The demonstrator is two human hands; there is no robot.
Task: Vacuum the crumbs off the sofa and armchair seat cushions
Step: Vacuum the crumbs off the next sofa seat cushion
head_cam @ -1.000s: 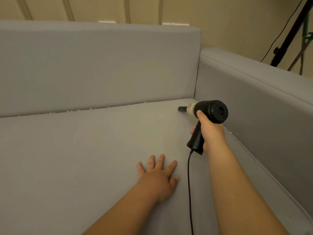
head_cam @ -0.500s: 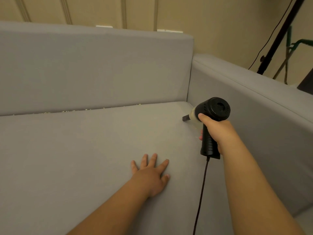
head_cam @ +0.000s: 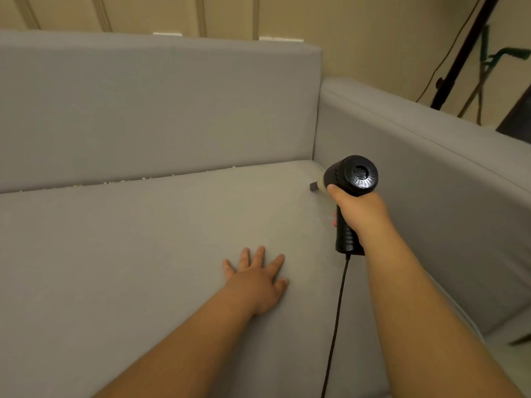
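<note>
My right hand (head_cam: 362, 214) grips the handle of a black handheld vacuum (head_cam: 352, 179). Its short nozzle points left and down at the far right corner of the grey sofa seat cushion (head_cam: 129, 254), near the armrest. A black cord (head_cam: 336, 320) hangs from the handle toward me. My left hand (head_cam: 257, 280) lies flat on the cushion with fingers spread, holding nothing. Pale crumbs (head_cam: 138, 179) line the seam between the seat and the backrest, from the middle toward the left.
The grey backrest (head_cam: 158, 110) rises behind the seat and the grey armrest (head_cam: 431, 173) walls off the right side. Beyond the armrest stand a black tripod pole (head_cam: 462, 53) and a green-handled tool (head_cam: 505, 54) against a beige panelled wall.
The vacuum and my right hand have shifted right, toward the armrest corner, and the handle has swung more upright. My left hand stays flat on the cushion.
</note>
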